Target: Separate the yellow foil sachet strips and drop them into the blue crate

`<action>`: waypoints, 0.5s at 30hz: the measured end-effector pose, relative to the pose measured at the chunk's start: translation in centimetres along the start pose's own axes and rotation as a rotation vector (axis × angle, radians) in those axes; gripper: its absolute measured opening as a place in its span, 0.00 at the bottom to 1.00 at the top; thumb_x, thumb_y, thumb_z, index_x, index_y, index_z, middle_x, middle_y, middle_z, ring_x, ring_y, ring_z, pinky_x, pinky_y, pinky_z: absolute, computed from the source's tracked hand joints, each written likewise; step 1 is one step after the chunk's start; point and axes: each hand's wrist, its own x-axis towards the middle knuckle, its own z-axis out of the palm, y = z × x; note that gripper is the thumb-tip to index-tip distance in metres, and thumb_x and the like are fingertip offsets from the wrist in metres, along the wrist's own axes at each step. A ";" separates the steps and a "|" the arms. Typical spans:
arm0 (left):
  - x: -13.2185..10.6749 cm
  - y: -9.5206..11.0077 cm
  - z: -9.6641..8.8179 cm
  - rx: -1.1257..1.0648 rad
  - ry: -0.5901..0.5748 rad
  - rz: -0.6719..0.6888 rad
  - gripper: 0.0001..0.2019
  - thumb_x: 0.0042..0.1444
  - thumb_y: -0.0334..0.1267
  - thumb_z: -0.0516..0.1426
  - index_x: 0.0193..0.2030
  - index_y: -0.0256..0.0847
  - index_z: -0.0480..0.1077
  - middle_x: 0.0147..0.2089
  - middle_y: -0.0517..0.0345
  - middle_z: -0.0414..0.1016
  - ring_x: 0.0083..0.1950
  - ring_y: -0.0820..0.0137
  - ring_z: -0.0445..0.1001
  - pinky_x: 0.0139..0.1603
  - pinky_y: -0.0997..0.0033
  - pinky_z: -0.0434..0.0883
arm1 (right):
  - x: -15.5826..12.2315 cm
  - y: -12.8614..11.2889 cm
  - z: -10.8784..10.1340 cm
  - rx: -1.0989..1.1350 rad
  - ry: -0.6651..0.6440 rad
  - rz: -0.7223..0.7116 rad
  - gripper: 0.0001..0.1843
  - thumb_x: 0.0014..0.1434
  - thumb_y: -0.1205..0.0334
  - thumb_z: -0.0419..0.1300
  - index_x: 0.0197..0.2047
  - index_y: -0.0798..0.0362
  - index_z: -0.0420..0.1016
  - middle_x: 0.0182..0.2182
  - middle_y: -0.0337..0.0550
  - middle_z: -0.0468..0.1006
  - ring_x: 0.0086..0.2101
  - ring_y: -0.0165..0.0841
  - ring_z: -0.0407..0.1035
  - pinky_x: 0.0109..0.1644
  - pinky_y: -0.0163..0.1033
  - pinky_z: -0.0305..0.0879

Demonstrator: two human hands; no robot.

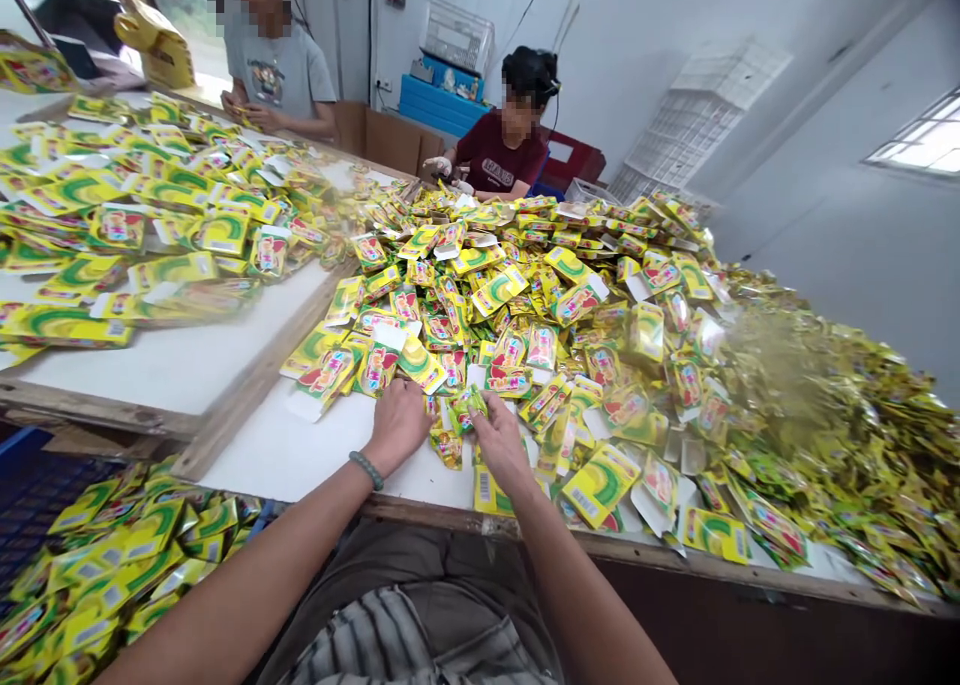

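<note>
Well ahead of my fingers [489,415] I see a person in a maroon T-shirt [496,157] and, farther left, a person in a light grey T-shirt [271,80], with a brown cardboard box [391,143] between them. Beyond, a white crate [456,33] shows above a blue box [435,107]. Far left stands a yellow bag [161,50]; far right, a window [926,137].

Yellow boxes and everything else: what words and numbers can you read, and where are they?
"TWINS", probably: on a yellow box, slanted and blurred.
Dark red shirt: pale letters, too blurred to read.
Light grey shirt: any writing is too small.
Packet in the right hand: unreadable.
Barcode on another box: any numbers are too small.
</note>
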 end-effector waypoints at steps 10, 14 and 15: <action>-3.8 -3.7 -1.4 -1.039 -0.244 -0.159 0.17 0.40 0.43 0.66 0.35 0.39 0.69 0.34 0.57 0.78 0.36 0.64 0.75 0.37 0.69 0.68 | -1.8 -1.3 0.3 0.360 -0.203 0.127 0.15 0.53 0.58 0.59 0.44 0.51 0.73 0.30 0.38 0.72 0.29 0.30 0.64 0.37 0.36 0.63; -5.1 -3.1 -2.4 -1.161 -0.346 -0.146 0.13 0.41 0.38 0.65 0.35 0.37 0.74 0.32 0.58 0.77 0.35 0.67 0.73 0.38 0.72 0.67 | -1.9 -1.9 0.8 0.129 -0.272 -0.011 0.14 0.54 0.61 0.59 0.44 0.50 0.74 0.26 0.36 0.68 0.27 0.30 0.61 0.33 0.35 0.60; -5.2 -2.9 -2.7 -1.155 -0.364 -0.139 0.11 0.42 0.38 0.64 0.34 0.37 0.74 0.31 0.59 0.77 0.33 0.69 0.71 0.36 0.73 0.65 | -1.9 -2.0 0.8 0.066 -0.262 -0.036 0.14 0.54 0.62 0.58 0.45 0.49 0.74 0.25 0.35 0.67 0.27 0.29 0.59 0.32 0.35 0.58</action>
